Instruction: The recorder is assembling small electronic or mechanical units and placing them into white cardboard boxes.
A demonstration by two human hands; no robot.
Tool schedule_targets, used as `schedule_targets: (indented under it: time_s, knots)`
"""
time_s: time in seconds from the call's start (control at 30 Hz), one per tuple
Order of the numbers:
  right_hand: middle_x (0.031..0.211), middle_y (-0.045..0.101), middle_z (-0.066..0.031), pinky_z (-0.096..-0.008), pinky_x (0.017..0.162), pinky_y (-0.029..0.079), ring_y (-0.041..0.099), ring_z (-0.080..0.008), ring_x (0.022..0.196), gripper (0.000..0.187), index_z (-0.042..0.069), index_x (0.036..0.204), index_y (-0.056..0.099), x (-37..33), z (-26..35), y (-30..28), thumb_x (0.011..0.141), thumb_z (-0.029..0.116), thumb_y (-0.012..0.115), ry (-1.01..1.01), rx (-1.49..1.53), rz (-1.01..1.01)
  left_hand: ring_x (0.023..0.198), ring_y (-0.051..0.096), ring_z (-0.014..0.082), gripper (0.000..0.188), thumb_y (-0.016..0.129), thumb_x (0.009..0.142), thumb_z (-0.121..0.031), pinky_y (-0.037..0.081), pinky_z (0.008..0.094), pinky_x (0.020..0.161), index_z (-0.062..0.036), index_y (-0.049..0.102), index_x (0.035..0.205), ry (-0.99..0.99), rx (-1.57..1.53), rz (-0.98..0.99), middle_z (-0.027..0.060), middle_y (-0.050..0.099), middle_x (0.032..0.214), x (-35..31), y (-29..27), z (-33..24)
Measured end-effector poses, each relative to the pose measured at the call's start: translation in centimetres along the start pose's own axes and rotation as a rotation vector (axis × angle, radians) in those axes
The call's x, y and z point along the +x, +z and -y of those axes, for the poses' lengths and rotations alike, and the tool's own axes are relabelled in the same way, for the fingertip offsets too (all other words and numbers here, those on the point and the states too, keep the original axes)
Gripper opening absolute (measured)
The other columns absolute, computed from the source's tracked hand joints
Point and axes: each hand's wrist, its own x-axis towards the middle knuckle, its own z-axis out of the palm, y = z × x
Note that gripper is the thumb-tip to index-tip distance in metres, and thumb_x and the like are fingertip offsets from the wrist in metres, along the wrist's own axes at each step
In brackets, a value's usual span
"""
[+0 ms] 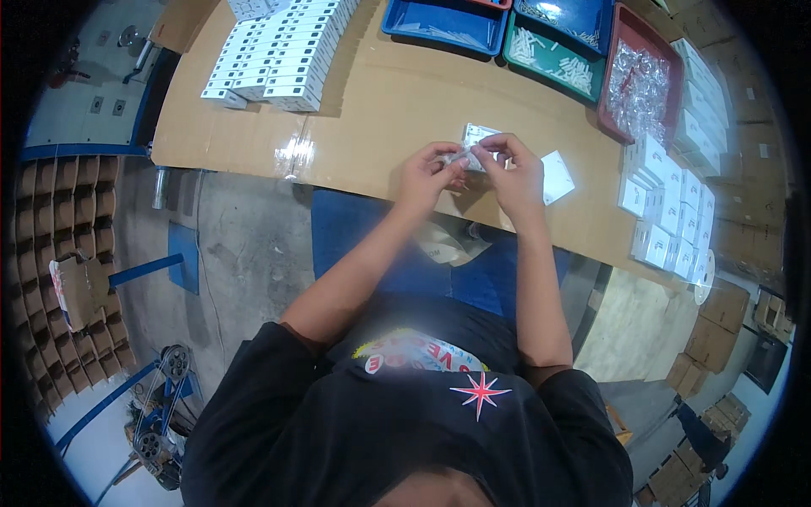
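Observation:
Near the table's front edge, my left hand and my right hand are close together. Between their fingertips is a small clear plastic packet, pinched from both sides. Fingers cover part of it, and its contents are too small to make out. Just behind the hands lies a small white box, partly hidden by them. A flat white piece, like a box lid or card, rests on the table beside my right hand.
Stacked white boxes stand at the far left of the cardboard-covered table. At the back right are a blue tray, a green tray of white plugs and a red tray of clear packets. More white boxes line the right edge.

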Motion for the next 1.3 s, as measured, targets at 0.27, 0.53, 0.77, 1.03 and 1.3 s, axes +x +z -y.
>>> schedule_targets:
  time_s: [0.27, 0.53, 0.77, 1.03, 1.3]
  knots:
    - [0.083, 0.067, -0.0024, -0.0255, 0.062, 0.044, 0.051, -0.0097, 0.066, 0.017, 0.003, 0.099, 0.076, -0.5, 0.3, 0.3, 0.087, 0.015, 0.080, -0.031, 0.037, 0.137, 0.088, 0.071, 0.0179, 0.026, 0.070, 0.100, -0.016, 0.062, 0.0309, 0.072, -0.0001, 0.063, 0.118, 0.020, -0.068, -0.035, 0.0126, 0.070, 0.104, 0.1, -0.3, 0.6]
    - [0.095, 0.070, -0.0059, -0.0263, 0.070, 0.049, 0.065, -0.0122, 0.079, 0.016, 0.001, 0.106, 0.076, -0.1, -0.9, -0.8, 0.092, 0.006, 0.072, -0.112, -0.001, 0.185, 0.100, 0.068, 0.0152, 0.024, 0.065, 0.103, -0.018, 0.062, 0.0310, 0.082, 0.0008, 0.064, 0.118, -0.002, -0.005, -0.071, 0.0084, 0.070, 0.109, 0.2, -0.1, 0.0]
    - [0.092, 0.070, -0.0047, -0.0270, 0.068, 0.048, 0.060, -0.0124, 0.072, 0.013, 0.001, 0.104, 0.075, -0.3, 0.8, -1.7, 0.093, 0.007, 0.071, 0.161, 0.053, 0.214, 0.102, 0.067, 0.0132, 0.020, 0.067, 0.102, -0.014, 0.053, 0.0283, 0.091, -0.0001, 0.071, 0.116, 0.077, 0.066, -0.054, 0.0076, 0.073, 0.111, -0.2, 0.1, -0.6]
    - [0.082, 0.069, -0.0102, -0.0338, 0.065, 0.050, 0.062, -0.0230, 0.067, 0.014, 0.007, 0.100, 0.072, 0.1, 1.6, -2.8, 0.088, 0.014, 0.074, -0.194, -0.305, 0.315, 0.105, 0.066, 0.0126, 0.018, 0.065, 0.103, -0.011, 0.052, 0.0286, 0.095, 0.0017, 0.070, 0.115, 0.203, 0.205, -0.008, 0.0067, 0.073, 0.112, -0.3, 0.5, -0.8]
    - [0.084, 0.071, -0.0050, -0.0277, 0.063, 0.047, 0.061, -0.0128, 0.070, 0.016, 0.004, 0.102, 0.073, 0.3, 3.6, -3.4, 0.087, 0.009, 0.076, 0.037, -0.094, 0.273, 0.102, 0.066, 0.0122, 0.021, 0.059, 0.106, -0.014, 0.053, 0.0282, 0.093, 0.0018, 0.067, 0.117, 0.248, 0.114, -0.070, 0.0066, 0.071, 0.111, -0.9, 1.7, -1.9]
